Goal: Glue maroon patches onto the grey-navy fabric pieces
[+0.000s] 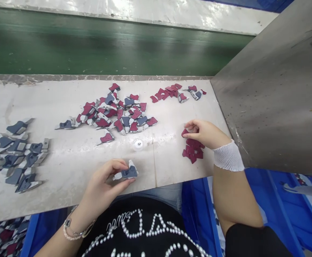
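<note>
Between the thumb and fingers of my left hand [106,184] is a small grey-and-white plastic part [129,172], held just above the table's front edge. My right hand [205,134], with a white mesh band at the wrist, pinches a small dark-red plate [184,132]. Just below that hand lies a small heap of similar red plates [193,150]. A round white piece with a small pin [138,144] sits on the table between my hands, nearer the left one.
Grey-and-white parts [16,153] lie at the left. A pile of parts with red plates [115,114] covers the middle. More red plates [169,92] lie at the back right. A metal panel [276,89] bounds the right side; blue bins [268,200] stand below.
</note>
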A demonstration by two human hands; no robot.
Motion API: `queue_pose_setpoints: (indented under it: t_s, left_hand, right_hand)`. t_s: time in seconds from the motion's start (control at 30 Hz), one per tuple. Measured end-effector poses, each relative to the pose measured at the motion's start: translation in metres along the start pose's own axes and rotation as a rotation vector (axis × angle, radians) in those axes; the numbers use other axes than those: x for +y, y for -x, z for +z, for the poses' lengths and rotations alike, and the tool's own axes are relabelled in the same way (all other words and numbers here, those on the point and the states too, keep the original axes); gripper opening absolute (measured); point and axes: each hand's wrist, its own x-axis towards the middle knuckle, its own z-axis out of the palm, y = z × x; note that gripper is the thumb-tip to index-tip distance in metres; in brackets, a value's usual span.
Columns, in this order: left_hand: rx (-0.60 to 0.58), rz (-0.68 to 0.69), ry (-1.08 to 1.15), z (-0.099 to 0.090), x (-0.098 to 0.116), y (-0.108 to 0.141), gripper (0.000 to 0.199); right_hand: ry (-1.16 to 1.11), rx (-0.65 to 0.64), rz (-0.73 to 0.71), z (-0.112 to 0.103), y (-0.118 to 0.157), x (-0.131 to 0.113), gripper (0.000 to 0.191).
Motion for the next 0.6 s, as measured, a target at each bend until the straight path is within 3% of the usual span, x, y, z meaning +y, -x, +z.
queue_pose_setpoints:
  t_s: [0.23, 0.47, 0.6]
  left_hand:
    - [-0.048, 0.056, -0.005, 0.002, -0.002, -0.001, 0.019]
    - [0.028, 0.071, 0.148, 0.013, -0.003, -0.005, 0.024]
    - [0.086, 0.069, 0.22, 0.017, -0.005, -0.006, 0.026]
  right_hand:
    - [-0.134, -0.108, -0.033, 0.002, 0.0, -0.011, 0.027]
    - [-0.262, -0.299, -0.212, 0.023, 0.047, -0.056, 0.018]
    - [-0.444, -0.504, -0.33, 0.04, 0.073, -0.081, 0.013]
